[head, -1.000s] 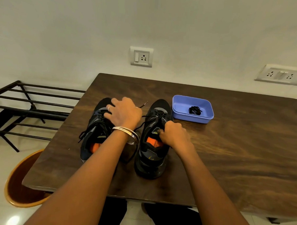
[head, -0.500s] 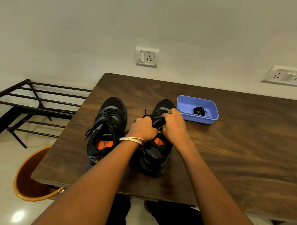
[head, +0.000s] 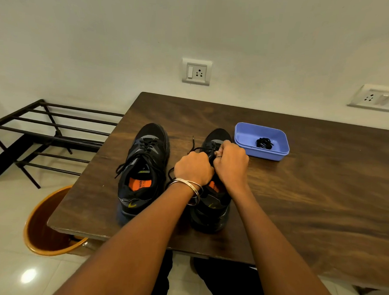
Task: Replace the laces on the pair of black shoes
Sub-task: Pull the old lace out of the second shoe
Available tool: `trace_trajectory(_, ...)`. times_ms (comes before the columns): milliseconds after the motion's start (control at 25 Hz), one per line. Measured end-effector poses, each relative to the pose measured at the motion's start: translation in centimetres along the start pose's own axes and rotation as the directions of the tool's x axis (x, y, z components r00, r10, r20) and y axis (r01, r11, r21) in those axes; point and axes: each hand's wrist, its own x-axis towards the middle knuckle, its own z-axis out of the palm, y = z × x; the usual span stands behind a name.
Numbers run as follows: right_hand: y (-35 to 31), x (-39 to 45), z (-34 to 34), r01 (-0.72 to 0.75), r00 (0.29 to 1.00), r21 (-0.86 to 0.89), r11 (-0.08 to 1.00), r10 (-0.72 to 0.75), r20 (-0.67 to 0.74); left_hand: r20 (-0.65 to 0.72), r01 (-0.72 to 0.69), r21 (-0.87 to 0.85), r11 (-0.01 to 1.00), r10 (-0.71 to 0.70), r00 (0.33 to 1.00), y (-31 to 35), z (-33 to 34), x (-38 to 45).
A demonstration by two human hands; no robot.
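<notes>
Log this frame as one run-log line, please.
stage: unlacing right shoe | left hand, right hand: both gripping its lace | left shoe: untouched | blue tray: holds spare laces

Dark grained wood table (head: 298, 196); glossy blue plastic tray (head: 241, 136); metal rack (head: 56, 128).

Bare forearms, silver bangles (head: 193, 187) on left wrist, dark trousers (head: 227, 282).
</notes>
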Motion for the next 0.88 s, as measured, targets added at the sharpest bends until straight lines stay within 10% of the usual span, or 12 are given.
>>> trace_trajectory(80, 0.6, 0.6, -0.2, -0.301, 0.95, 0.274, 0.913, 0.313, -0.001, 0.009, 0.014, 0.006, 1.0, -0.014, 1.0, 0.1, 0.0, 0.0)
trace_trajectory(240, 1.4, 1.2, -1.5, -0.609, 0.691, 0.717, 0.339, 0.671, 0.27, 0.047, 0.031, 0.003, 1.0, -0.031, 0.998, 0.2, 0.2, 0.1)
trace_trajectory(440, 0.3, 1.3, -2.2, -0.191, 0.968, 0.125, 0.974, 0.166, 0.189, 0.115, 0.105, -0.057, 0.993, -0.098, 0.989, 0.1, 0.3, 0.3)
trace_trajectory(600, -0.2, 0.4, -1.1, 0.068, 0.979, -0.242, 0.968, -0.018, 0.201, 0.11, 0.108, -0.085, 0.991, -0.098, 0.989, 0.1, 0.5, 0.4)
trace_trajectory(800, 0.1, 0.1, -0.9, -0.149, 0.988, 0.09, 0.985, 0.152, -0.022, 0.137, 0.113, -0.095, 0.989, -0.1, 0.986, 0.2, 0.7, 0.5)
trace_trajectory(880, 0.2, 0.7, -1.9, -0.387, 0.895, 0.512, 0.767, 0.446, 0.008, 0.143, 0.132, -0.096, 0.987, -0.118, 0.983, 0.2, 0.7, 0.5)
